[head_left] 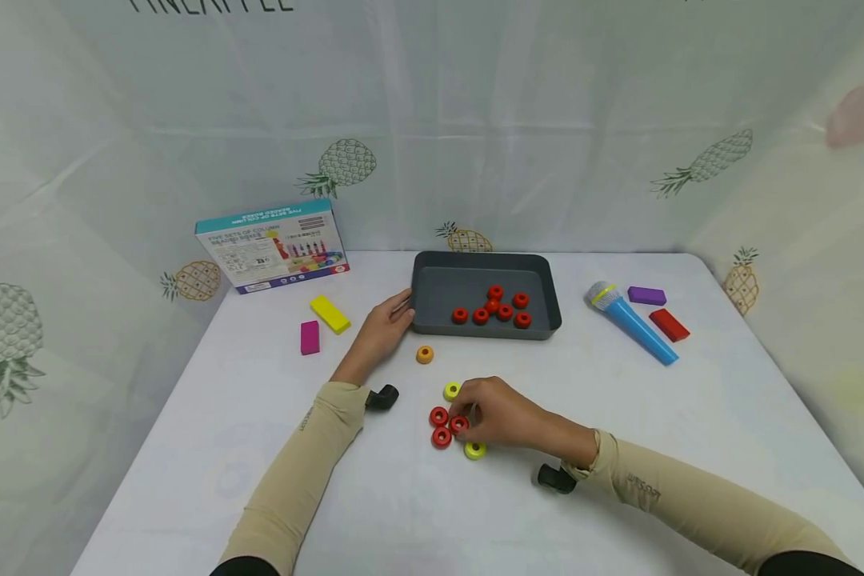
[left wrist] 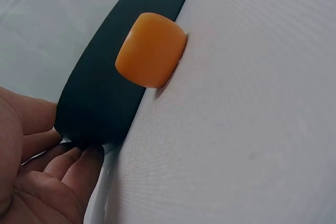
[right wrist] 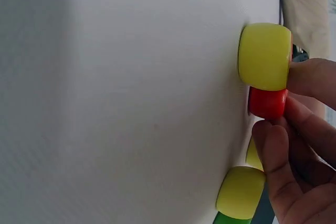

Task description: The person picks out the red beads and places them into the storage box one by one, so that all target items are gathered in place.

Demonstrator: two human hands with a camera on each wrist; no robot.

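I see a white desk (head_left: 691, 416) with pineapple-print curtains behind it. Near the middle of the desk the right hand (head_left: 500, 412) pinches one red ring (head_left: 458, 424) of a small cluster, with a yellow ring (head_left: 474, 450) just beside it. The left hand (head_left: 379, 332) rests with relaxed fingers against the left corner of the grey tray (head_left: 432, 288), which holds more red rings. An orange ring (head_left: 424, 354) lies near the tray's front edge.

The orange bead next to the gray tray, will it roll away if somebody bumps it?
Probably not while flat: the orange bead lies hole-up on the table, so it would likely slide. Its rounded sides suggest it could roll if tipped on edge. It looks hard and light.
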